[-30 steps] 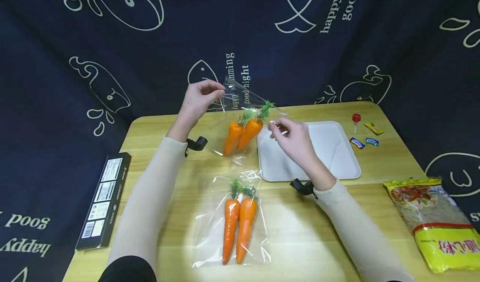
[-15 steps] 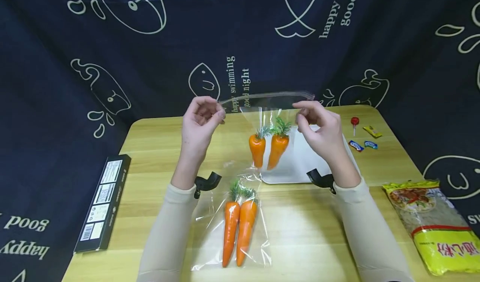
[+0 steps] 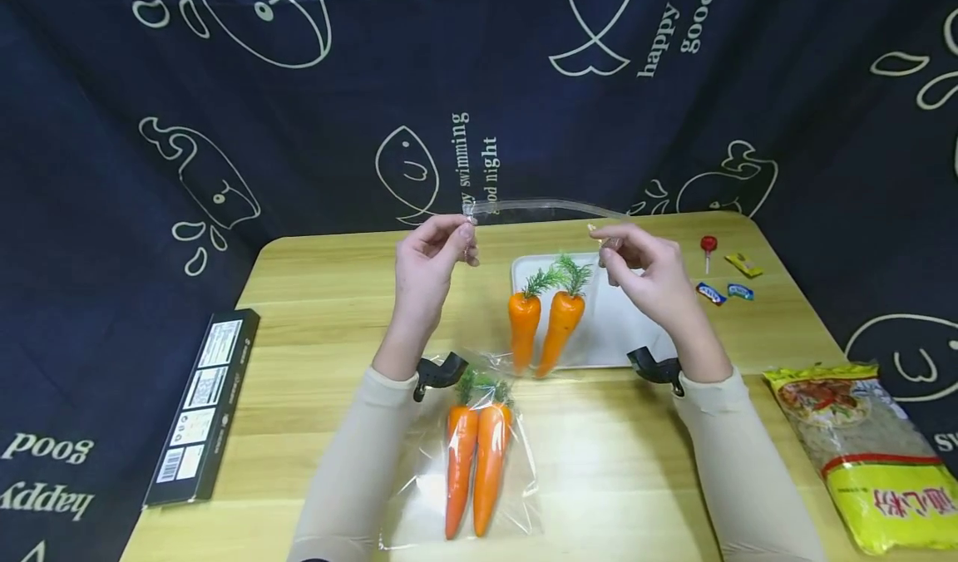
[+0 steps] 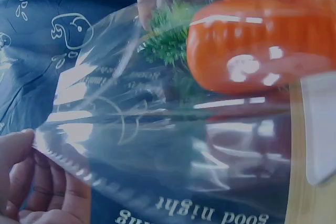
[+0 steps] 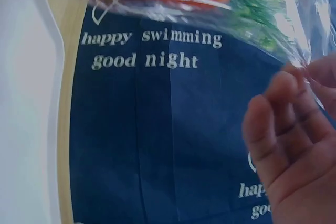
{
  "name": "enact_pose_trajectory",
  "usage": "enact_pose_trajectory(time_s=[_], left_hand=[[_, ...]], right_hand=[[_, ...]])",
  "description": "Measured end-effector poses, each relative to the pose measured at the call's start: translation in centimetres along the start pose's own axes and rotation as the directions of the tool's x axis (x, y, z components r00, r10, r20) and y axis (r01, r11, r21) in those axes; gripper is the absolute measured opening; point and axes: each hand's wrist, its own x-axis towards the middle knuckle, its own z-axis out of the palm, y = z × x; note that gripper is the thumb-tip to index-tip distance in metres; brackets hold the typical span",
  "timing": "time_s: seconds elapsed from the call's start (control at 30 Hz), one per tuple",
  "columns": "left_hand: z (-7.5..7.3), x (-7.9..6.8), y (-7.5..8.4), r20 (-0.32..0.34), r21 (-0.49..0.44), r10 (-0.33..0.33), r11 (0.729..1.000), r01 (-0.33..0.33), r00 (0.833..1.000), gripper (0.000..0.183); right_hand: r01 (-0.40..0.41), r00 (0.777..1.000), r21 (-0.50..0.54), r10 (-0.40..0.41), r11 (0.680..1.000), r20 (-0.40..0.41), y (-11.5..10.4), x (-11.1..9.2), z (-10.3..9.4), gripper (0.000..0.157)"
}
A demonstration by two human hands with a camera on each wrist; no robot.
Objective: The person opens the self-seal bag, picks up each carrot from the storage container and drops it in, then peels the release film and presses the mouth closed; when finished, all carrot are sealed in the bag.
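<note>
A clear plastic bag hangs in the air between both hands, with two orange carrots with green tops inside it. The left hand pinches one upper corner of the bag between thumb and fingertips. At the opposite upper edge, the right hand pinches the plastic, as the right wrist view also shows. The bag's top edge arches slightly between the hands. Nearer the person, a second clear bag lies flat on the table, holding two more carrots side by side.
Behind the held bag sits a white tray. A red lollipop, a yellow candy and two blue candies lie to its right. A yellow food packet is at the right edge, a long black box at the left.
The right hand moved right and regripped the bag's edge; the left hand came down and slightly right. The held bag, tilted before, now hangs with its top spread and its carrots lower.
</note>
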Motion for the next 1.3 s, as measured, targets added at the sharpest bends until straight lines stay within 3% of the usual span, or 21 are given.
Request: enact_pose_trajectory(time_s=[0.13,0.23,0.37,0.47,0.57,0.7,0.9,1.0,1.13,1.3], left_hand=[[0.6,-0.1,0.1,0.007,0.006,0.054,0.999,-0.054,0.999,0.02],[0.7,-0.2,0.1,0.015,0.045,0.078,0.996,-0.078,0.997,0.021],[0.6,-0.2,0.1,0.011,0.075,0.078,0.994,-0.078,0.997,0.02],[0.6,-0.3,0.3,0.003,0.074,0.075,0.994,-0.075,0.997,0.017],[0.7,-0.3,0.5,0.008,0.078,0.081,0.994,-0.082,0.997,0.017],[0.8,-0.5,0.6,0.012,0.115,0.105,0.988,-0.106,0.994,0.016],[1.2,-0.6,0.7,0.032,0.155,0.186,0.97,-0.188,0.982,0.013],[1.3,-0.6,0.8,0.049,0.225,0.255,0.939,-0.259,0.966,0.012],[1.4,-0.6,0.8,0.066,0.338,0.346,0.875,-0.347,0.936,0.012],[1.4,-0.7,0.9,0.083,0.428,0.409,0.809,-0.403,0.909,0.01]], right_hand=[[0.061,0.998,-0.188,-0.061,0.98,0.004,1.0,0.2,-0.5,0.03],[0.115,0.987,-0.307,-0.145,0.945,-0.075,-0.3,0.8,-0.4,0.028],[0.209,0.953,-0.279,-0.259,0.937,-0.157,-3.8,2.0,1.8,0.019],[0.276,0.941,-0.254,-0.315,0.927,-0.126,-6.7,2.9,4.6,0.015],[0.299,0.934,-0.292,-0.341,0.909,-0.103,-8.5,3.8,7.0,0.011],[0.294,0.928,-0.361,-0.354,0.885,-0.113,-9.4,4.6,8.7,0.011],[0.306,0.918,-0.433,-0.383,0.848,-0.101,-9.3,5.0,9.2,0.013],[0.314,0.912,-0.46,-0.399,0.831,-0.098,-9.3,5.1,9.2,0.012],[0.327,0.902,-0.513,-0.424,0.794,-0.082,-9.3,5.2,9.2,0.012],[0.348,0.893,-0.551,-0.448,0.759,-0.053,-9.5,5.3,9.2,0.011]])
